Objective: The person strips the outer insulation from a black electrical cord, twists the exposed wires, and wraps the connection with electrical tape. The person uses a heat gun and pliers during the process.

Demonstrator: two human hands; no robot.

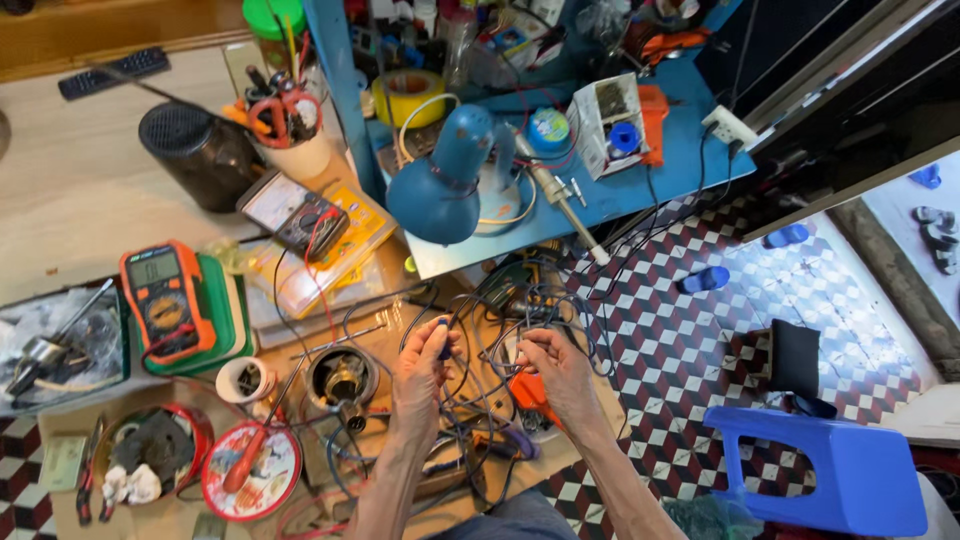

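A tangle of thin dark cables [487,330] lies just below the middle of the frame, looping between the two hands. The left hand [420,368] has its fingers pinched round a small blue-tipped piece [444,338] at the end of one cable. The right hand [556,368] is curled, fingers closed on another strand of the same tangle. Just under the right hand, partly hidden by it, sits an orange plastic tool body [528,392].

To the left of the left hand stands a round open metal tin with metal parts inside [341,378], and beside it a small white cup [243,380]. Lower left lies a round red-rimmed tin lid [268,478] with a red-handled screwdriver [245,458] across it. Further left, an orange and grey digital multimeter [163,300] rests on a green box [229,310].

Above the hands, at upper centre, a blue desk lamp with a rounded shade [440,185] leans over a blue painted tabletop [672,160]. A yellow tape roll [407,95] sits behind it. A black analogue meter [292,213] lies on a yellow booklet, upper left of centre. At lower right a blue plastic stool [840,470] stands on the red, white and black chequered tile floor [690,340].
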